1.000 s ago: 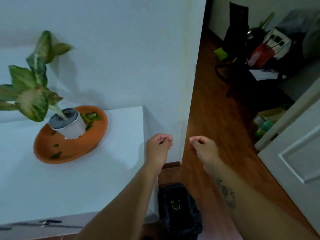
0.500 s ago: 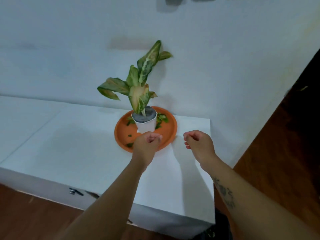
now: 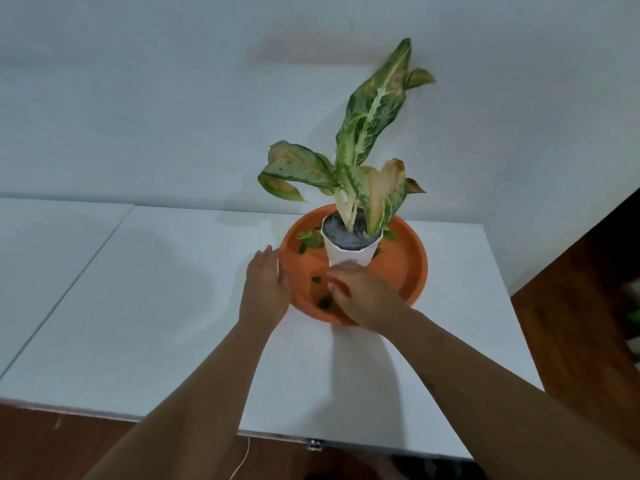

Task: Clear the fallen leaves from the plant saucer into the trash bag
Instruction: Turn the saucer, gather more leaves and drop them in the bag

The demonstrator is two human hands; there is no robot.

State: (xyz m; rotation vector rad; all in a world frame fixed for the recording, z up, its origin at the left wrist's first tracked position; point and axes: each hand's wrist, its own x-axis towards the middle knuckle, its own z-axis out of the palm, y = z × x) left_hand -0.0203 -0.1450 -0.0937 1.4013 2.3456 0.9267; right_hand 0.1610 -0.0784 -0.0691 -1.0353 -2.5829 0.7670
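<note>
An orange plant saucer [image 3: 403,268] sits on the white table top [image 3: 173,323], with a white pot [image 3: 349,252] and a variegated plant [image 3: 367,133] standing in it. Small green fallen leaves lie in the saucer: a cluster [image 3: 310,240] left of the pot, one leaf [image 3: 325,302] near the front rim and a smaller bit [image 3: 316,279] above it. My left hand [image 3: 265,289] rests flat against the saucer's left rim, fingers apart. My right hand [image 3: 360,294] reaches into the saucer's front, fingers bent down beside the front leaf; whether it pinches anything is hidden. The trash bag is out of view.
A white wall [image 3: 173,98] stands right behind the table. The table's right edge drops to a dark wooden floor [image 3: 581,323]. A seam [image 3: 69,289] runs across the table top at the left. A metal latch [image 3: 313,444] sits on the front edge.
The view swung from the trash bag on the floor back to the table. Both hands moved forward from closed fists: the left opened onto the saucer's rim, the right went into the saucer.
</note>
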